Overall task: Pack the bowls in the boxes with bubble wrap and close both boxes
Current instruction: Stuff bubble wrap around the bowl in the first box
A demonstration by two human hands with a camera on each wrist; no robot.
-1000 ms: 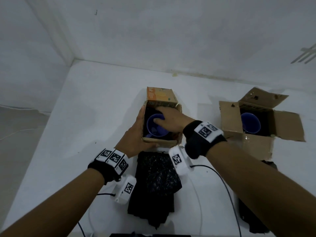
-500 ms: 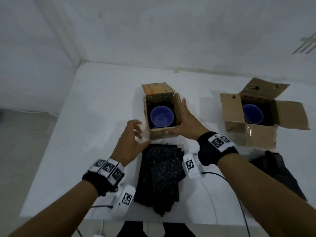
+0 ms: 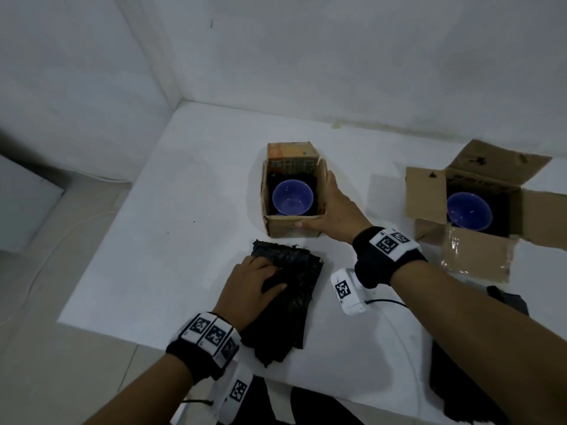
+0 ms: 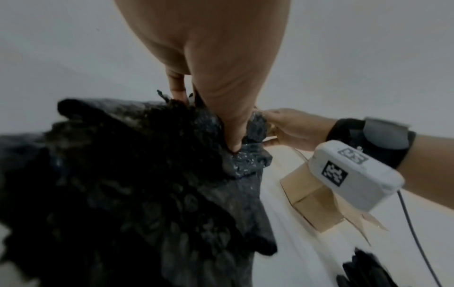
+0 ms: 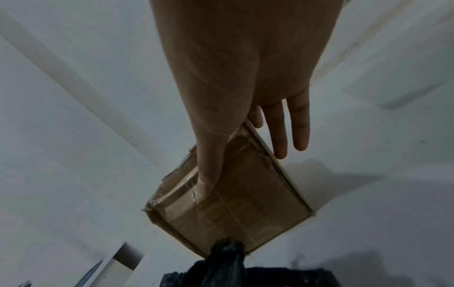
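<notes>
A small open cardboard box stands mid-table with a blue bowl on dark wrap inside. My right hand braces its near right corner, thumb straight along the front wall, fingers straight along the right side. In front of the box lies a folded stack of black bubble wrap. My left hand rests on it and pinches a fold of the top sheet between thumb and fingers. At the right, a larger box with its flaps spread holds a second blue bowl.
More black bubble wrap lies near the right box and hangs over the table's near edge. The white table ends close on the left and front; walls stand behind. A cable trails from the right wrist.
My right hand came out of the small box and now braces its corner. The left hand left the box's side, dropped to the bubble wrap stack and pinched its top sheet.
</notes>
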